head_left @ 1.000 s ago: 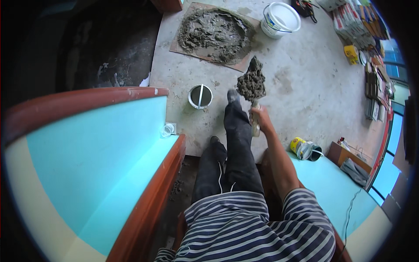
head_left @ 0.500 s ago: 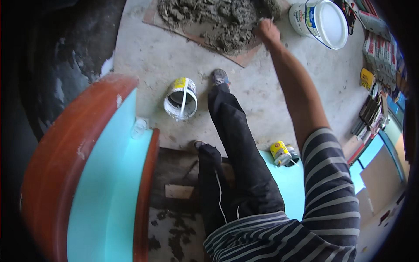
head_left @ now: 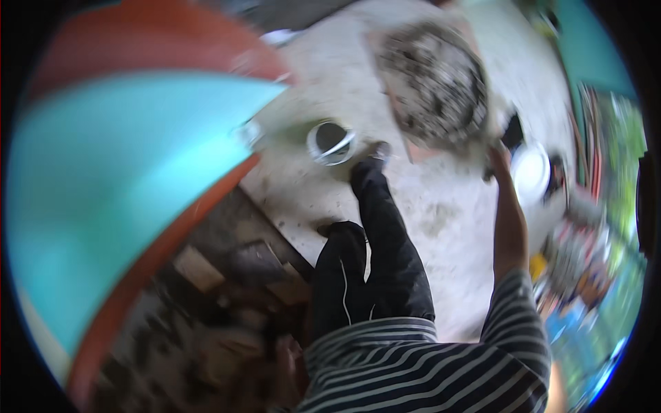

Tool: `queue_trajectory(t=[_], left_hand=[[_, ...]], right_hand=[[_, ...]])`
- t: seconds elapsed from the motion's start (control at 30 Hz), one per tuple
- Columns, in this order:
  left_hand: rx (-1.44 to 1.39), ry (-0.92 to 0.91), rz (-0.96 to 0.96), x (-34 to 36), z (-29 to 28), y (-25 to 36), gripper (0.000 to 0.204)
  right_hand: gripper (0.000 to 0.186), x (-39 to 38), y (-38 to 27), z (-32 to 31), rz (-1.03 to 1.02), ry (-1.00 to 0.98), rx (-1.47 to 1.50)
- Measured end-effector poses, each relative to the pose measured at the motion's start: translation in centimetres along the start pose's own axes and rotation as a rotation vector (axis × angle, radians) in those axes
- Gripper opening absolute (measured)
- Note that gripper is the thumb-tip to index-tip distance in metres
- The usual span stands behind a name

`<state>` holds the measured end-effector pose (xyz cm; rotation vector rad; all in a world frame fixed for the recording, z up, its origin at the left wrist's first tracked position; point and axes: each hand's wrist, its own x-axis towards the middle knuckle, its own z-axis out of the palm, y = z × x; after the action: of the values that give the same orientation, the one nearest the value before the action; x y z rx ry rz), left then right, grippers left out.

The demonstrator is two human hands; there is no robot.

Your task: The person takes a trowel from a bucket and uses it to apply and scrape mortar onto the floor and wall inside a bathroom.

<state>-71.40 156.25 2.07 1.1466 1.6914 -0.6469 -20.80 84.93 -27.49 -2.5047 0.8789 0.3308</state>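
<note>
My right hand (head_left: 498,158) grips a trowel by its handle; the dark blade (head_left: 511,129) points up beside the board (head_left: 418,151), on which lies a blurred ring of wet grey mortar (head_left: 430,89). A white bucket (head_left: 529,173) stands just right of that hand. Near my forward foot is a smaller bucket (head_left: 320,134) with a pale strip across its dark mouth. My left hand (head_left: 290,354) shows only as a smear at the left side of my waist, its fingers unreadable.
A turquoise low wall (head_left: 117,172) with red-brown trim fills the left side. Below it, a dark lower level (head_left: 206,296) holds loose pieces, beside the pale floor's edge (head_left: 268,217). Blurred stacked packages (head_left: 571,255) line the right side.
The view has swung sharply and blurred. The trowel, heaped with mortar a second ago and lowered to the board half a second ago, now has its blade raised at the board's right edge.
</note>
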Motion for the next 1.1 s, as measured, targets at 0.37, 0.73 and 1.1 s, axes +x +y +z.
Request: queue_trajectory(t=[0.37,0.73,1.1], left_hand=[[-0.681,0.118,0.662,10.9,2.8,-1.0,0.017],[-1.176,0.207,0.457,9.8,-6.8,-4.7,0.019],[-1.259,0.293,0.496,12.6,-20.4,1.7,0.015]], right_hand=[[0.018,-34.9,-18.6,-5.4,0.254,-0.807,0.641],[0.022,-64.5,-39.4,1.7,-0.213,-1.306,-0.187],[0.020,-76.9,-49.6,14.3,-0.356,-1.457,-0.332]])
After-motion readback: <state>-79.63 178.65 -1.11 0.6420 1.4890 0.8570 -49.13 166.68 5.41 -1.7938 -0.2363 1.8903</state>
